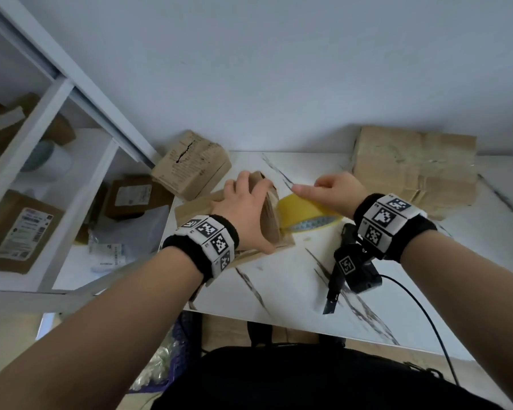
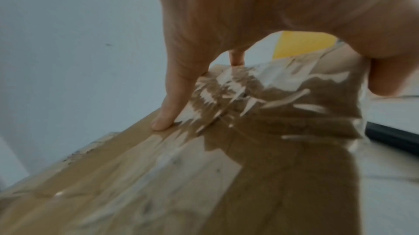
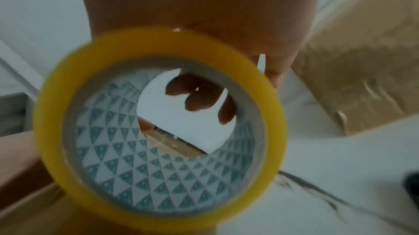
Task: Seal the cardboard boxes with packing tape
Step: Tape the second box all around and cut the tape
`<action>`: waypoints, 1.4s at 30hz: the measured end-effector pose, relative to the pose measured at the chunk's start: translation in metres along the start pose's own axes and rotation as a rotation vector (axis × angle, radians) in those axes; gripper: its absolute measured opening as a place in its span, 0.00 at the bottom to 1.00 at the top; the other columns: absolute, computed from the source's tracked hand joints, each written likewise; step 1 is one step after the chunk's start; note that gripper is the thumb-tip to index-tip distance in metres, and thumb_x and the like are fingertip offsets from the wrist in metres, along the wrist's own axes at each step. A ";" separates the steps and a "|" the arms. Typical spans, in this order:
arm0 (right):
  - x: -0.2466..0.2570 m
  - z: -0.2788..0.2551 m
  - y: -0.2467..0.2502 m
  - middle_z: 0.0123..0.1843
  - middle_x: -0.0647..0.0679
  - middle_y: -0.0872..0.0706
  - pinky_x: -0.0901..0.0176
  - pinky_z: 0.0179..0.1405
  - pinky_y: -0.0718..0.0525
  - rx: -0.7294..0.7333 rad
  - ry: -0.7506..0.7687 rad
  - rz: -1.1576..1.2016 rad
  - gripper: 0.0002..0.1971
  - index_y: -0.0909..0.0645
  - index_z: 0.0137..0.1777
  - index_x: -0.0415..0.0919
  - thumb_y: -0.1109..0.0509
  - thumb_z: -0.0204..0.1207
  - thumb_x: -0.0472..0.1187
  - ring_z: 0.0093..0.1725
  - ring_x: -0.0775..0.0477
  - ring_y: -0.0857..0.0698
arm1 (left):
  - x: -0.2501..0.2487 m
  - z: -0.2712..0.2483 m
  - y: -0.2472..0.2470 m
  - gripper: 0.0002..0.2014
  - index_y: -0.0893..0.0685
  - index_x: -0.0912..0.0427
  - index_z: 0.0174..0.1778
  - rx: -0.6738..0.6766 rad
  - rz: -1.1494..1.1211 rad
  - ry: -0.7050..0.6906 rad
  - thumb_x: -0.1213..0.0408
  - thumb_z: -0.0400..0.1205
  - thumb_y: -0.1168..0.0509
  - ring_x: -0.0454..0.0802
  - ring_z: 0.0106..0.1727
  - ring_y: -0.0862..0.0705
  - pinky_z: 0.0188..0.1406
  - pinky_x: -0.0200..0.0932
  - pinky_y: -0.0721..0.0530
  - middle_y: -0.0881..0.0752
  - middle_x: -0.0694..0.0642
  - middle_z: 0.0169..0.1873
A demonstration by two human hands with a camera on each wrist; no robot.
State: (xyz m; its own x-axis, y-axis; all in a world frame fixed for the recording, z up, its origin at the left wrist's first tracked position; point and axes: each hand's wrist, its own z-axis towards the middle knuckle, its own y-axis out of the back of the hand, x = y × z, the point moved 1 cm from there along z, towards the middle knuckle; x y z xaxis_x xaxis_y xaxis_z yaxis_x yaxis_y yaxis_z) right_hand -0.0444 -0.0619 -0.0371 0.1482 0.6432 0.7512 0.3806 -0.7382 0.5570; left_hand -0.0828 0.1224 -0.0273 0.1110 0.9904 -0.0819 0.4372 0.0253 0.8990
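The bench carries a stack of boxes at its far right and the box in hand near its left edge. The left hand presses that box with fingers spread, its top already glossy with tape. The right hand curls round the yellow roll, just beside the box. This looks like mid-taping; next comes pulling the strip taut and cutting it with the knife.

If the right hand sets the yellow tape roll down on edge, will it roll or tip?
Likely rolls: the yellow tape roll is a round ring, and the marble table looks smooth. Probably light, since its core is hollow. The right hand grips it now, so laying it flat seems safer.
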 end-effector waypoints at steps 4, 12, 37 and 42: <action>0.029 0.005 0.031 0.16 0.58 0.36 0.66 0.22 0.38 -0.131 0.091 0.256 0.25 0.34 0.22 0.45 0.25 0.69 0.55 0.19 0.58 0.35 | -0.003 -0.004 0.022 0.58 0.49 0.47 0.77 -0.207 -0.085 -0.037 0.40 0.57 0.21 0.63 0.78 0.47 0.70 0.57 0.30 0.55 0.59 0.78; 0.069 0.011 0.065 0.23 0.47 0.34 0.58 0.29 0.32 -0.208 0.076 -0.225 0.31 0.34 0.23 0.42 0.27 0.63 0.67 0.28 0.47 0.30 | 0.018 -0.005 0.020 0.56 0.45 0.45 0.73 -0.355 -0.398 -0.090 0.41 0.54 0.20 0.57 0.78 0.42 0.78 0.47 0.39 0.51 0.57 0.77; 0.116 0.029 -0.016 0.36 0.50 0.21 0.58 0.42 0.25 0.122 0.140 -0.497 0.20 0.22 0.35 0.42 0.29 0.71 0.60 0.42 0.48 0.21 | 0.137 -0.060 -0.042 0.55 0.48 0.40 0.69 -0.404 -0.584 0.007 0.30 0.51 0.26 0.61 0.79 0.38 0.75 0.61 0.30 0.44 0.63 0.78; 0.117 0.032 -0.022 0.37 0.51 0.19 0.58 0.40 0.25 0.111 0.127 -0.535 0.20 0.21 0.37 0.43 0.28 0.69 0.62 0.42 0.49 0.20 | 0.134 -0.063 -0.038 0.54 0.49 0.39 0.69 -0.359 -0.572 0.014 0.32 0.52 0.26 0.61 0.74 0.32 0.68 0.61 0.24 0.46 0.61 0.79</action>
State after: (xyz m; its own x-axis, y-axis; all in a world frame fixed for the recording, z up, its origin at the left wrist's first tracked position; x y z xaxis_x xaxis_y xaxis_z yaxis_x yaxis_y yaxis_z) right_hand -0.0061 0.0367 0.0271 -0.2002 0.8876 0.4149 0.4673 -0.2857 0.8367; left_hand -0.1407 0.2630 -0.0457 -0.0620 0.8094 -0.5840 0.0996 0.5873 0.8032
